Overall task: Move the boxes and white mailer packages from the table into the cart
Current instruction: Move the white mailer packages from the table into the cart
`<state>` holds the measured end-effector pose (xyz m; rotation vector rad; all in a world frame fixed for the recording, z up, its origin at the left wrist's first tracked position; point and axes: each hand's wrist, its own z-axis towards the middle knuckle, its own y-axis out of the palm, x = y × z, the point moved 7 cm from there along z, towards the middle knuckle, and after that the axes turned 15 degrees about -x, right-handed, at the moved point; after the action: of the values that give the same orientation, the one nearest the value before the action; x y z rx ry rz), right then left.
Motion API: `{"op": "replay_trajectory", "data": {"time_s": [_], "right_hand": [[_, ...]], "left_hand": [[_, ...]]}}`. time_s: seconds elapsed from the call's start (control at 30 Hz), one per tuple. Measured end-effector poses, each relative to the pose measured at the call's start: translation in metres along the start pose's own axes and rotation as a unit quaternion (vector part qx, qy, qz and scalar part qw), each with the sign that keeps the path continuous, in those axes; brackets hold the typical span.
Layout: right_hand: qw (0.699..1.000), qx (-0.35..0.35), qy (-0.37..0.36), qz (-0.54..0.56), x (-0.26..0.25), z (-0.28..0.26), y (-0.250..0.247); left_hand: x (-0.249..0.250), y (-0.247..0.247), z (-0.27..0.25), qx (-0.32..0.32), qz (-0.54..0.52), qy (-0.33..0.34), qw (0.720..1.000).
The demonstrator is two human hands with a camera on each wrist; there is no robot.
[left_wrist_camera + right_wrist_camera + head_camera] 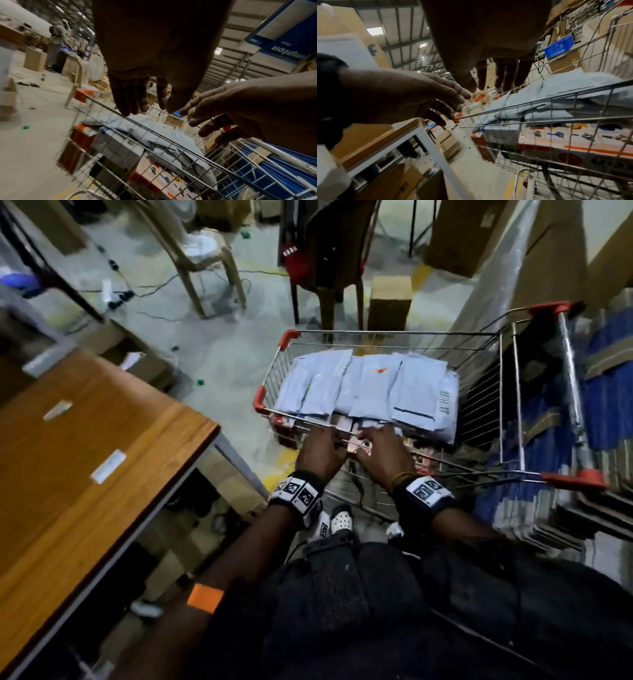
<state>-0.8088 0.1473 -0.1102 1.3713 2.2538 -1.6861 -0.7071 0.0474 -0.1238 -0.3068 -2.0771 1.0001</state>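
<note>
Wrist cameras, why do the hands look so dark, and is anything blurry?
Left wrist: left hand backlit against ceiling lights, floor smeared. Right wrist: right hand likewise a dark shape, table edge blurred. Head: dim, mailers in the cart brightest.

Black wristbands (pixel 297 494) with white coded tags, dark clothes.

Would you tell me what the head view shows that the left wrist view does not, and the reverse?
Only the head view shows the wooden table, bearing just a few labels, and two chairs beyond the cart. Only the left wrist view shows printed boxes under the white mailers, plus a distant person. Both show the left hand and right hand, fingers straight, at the cart's near rim.
</note>
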Motion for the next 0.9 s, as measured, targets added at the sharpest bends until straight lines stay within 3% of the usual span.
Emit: {"op": "replay_trajectory", "data": {"time_s": [0.17, 0.4, 0.63, 0.9], "right_hand": [[0.995, -0.079, -0.065, 0.0, -0.052, -0.039, 0.046], [0.971, -0.171, -0.152, -0.074, -0.144, -0.073, 0.121], [0.908, -0.287, -0.25, -0.173, -0.252, -0.125, 0.211], [0.847, -0.326, -0.354, -0.225, -0.399, -0.236, 0.329]], "left_hand": [[-0.044, -0.016, -0.09, 0.005, -0.04, -0.022, 0.999], [-0.132, -0.034, -0.205, 0.073, -0.13, -0.108, 0.983], [-0.224, -0.04, -0.332, 0.119, -0.188, -0.189, 0.956], [-0.341, -0.044, -0.537, 0.229, -0.223, -0.284, 0.904]]}}
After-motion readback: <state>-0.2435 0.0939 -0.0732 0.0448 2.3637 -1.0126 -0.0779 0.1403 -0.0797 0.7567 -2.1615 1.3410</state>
